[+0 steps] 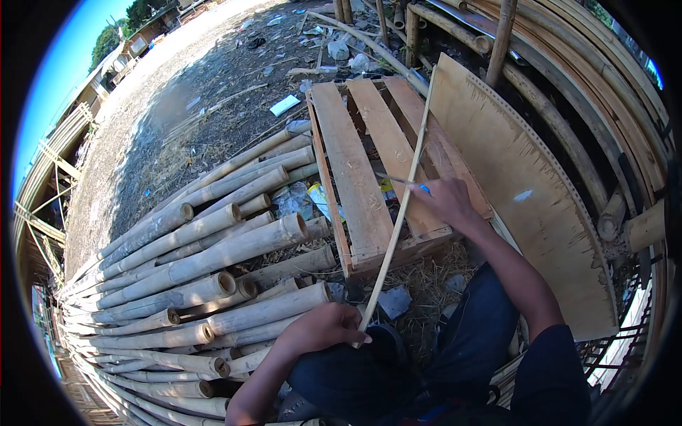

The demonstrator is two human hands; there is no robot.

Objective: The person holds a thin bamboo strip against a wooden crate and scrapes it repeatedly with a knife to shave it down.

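A long thin bamboo strip [392, 245] slants from my left knee up across a wooden crate [341, 145]. Its lower end is in my left hand [328, 328], whose fingers are closed around it. My right hand [444, 202], over the near right part of the crate, grips a knife [395, 179] with a blue bit showing at the handle. The knife's blade points left and crosses the strip. Thin curled shavings [353, 170] lie on the crate's slats.
Thick bamboo poles [263, 238] are stacked to the left, cut ends toward me. A curved plywood sheet [511, 192] leans right of the crate. Beyond it are a bamboo rack and long boards [568, 57]. Litter and a white piece [285, 106] lie on the dirt ahead.
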